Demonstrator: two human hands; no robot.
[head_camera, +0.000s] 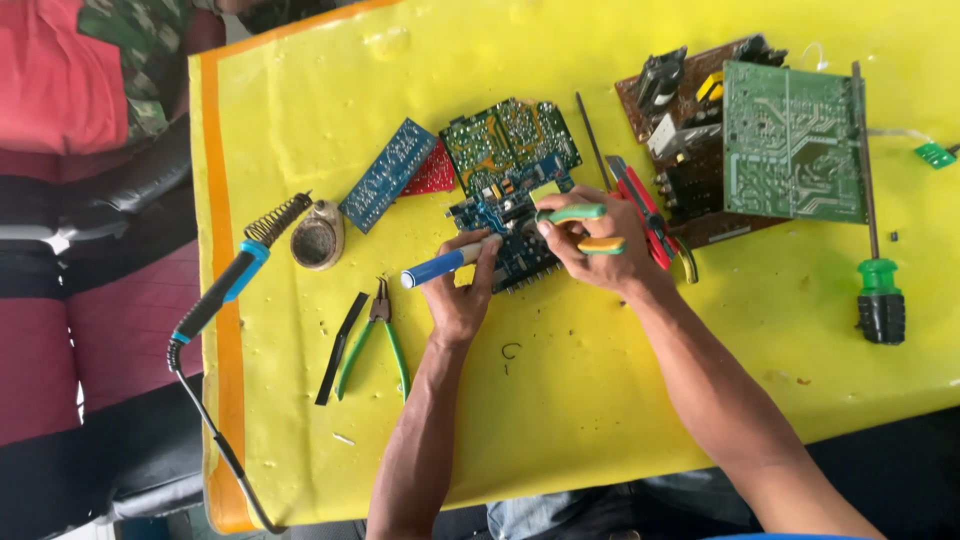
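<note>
Over the blue circuit board (505, 235), left hand (455, 295) grips a blue-handled tool (440, 266), right hand (590, 240) clamps pliers (585, 228).

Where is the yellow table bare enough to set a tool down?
Bare cloth lies below the right hand, toward the near edge, left of the green-handled screwdriver. Another patch runs along the far edge above the blue board. It is crowded around the circuit boards and pliers.
</note>
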